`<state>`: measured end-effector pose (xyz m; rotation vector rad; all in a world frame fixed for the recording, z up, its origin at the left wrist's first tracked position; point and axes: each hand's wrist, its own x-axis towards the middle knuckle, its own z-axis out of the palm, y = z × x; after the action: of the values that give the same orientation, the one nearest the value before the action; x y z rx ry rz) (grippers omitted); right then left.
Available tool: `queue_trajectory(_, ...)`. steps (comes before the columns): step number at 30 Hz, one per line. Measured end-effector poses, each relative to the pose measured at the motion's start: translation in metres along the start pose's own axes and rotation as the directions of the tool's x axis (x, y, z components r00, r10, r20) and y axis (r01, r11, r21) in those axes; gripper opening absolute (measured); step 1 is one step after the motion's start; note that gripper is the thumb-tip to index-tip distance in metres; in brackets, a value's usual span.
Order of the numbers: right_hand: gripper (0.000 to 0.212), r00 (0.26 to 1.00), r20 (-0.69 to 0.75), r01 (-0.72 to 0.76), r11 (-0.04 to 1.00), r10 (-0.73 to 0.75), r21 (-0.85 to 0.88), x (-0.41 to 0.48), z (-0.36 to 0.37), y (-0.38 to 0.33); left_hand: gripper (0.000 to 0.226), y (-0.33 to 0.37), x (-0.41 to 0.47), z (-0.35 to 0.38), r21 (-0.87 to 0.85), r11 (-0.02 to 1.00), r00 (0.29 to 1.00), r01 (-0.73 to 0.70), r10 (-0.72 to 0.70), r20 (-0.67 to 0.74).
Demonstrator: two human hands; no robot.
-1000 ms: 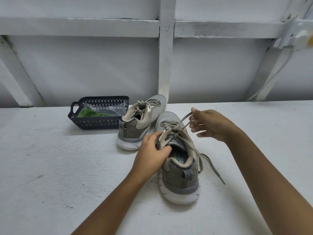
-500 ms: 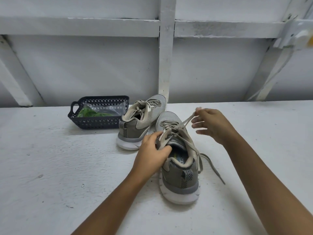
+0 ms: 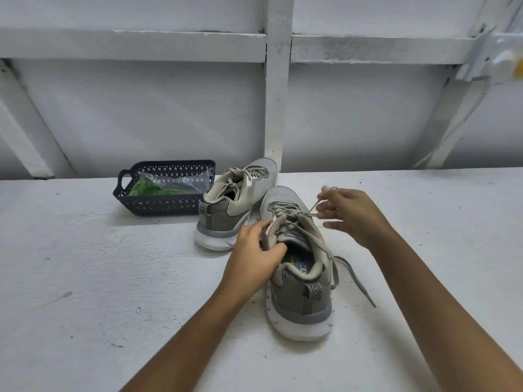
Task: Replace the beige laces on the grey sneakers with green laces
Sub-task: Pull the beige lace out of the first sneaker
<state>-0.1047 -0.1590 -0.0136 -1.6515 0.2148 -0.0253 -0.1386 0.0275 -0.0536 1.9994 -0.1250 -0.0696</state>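
Beige lace (image 3: 312, 207) runs taut from the eyelets of the near grey sneaker (image 3: 300, 295) up to the right hand (image 3: 351, 213), which pinches the strand between thumb and fingertips just off the shoe's right side. The left hand (image 3: 254, 256) grips the sneaker's left collar, with the thumb hooked into the opening and the fingers curled over the eyelet edge, pinning the shoe to the white table (image 3: 85, 278). A loose lace end (image 3: 358, 281) trails off the right side across the tabletop. The second grey sneaker (image 3: 240, 207) stands behind and to the left, fully laced in beige. Its heel is near the dark plastic basket (image 3: 158, 205), where the green laces (image 3: 145, 189) lie in a clear bag.

The likeliest trouble is a snag. Several crossings remain threaded, so a hard pull on this one strand could cinch the rows below instead of freeing them, and the tip of the trailing end could jam in an eyelet. If the left hand's hold slackens, the same pull could drag or tip the shoe towards the right, perhaps knocking it into the far sneaker. The pinch is narrow and the lace is flat and smooth, so it may slip out under tension. The second shoe and both green laces are untouched, so most of the task lies ahead.
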Motion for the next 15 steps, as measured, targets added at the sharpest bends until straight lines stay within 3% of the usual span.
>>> queue_trajectory(3,0.016,0.985,0.169,0.004,0.991,0.019,-0.134,-0.0052,0.0048,0.0065,0.072,-0.0004,0.0,-0.0002,-0.007,1.0,1.0,0.0,0.0,0.0)
queue_trajectory(11,0.015,1.0,-0.024,0.009,0.999,-0.01,-0.041,-0.0051,0.0092,0.0027,0.071,0.0016,-0.0021,-0.0005,-0.01,1.0,1.0,0.005,-0.005,0.002)
queue_trajectory(15,0.02,0.992,0.129,0.028,0.987,-0.008,-0.156,-0.0095,0.0073,0.0059,0.071,0.0031,-0.0031,-0.001,-0.004,1.0,1.0,0.009,-0.009,0.001)
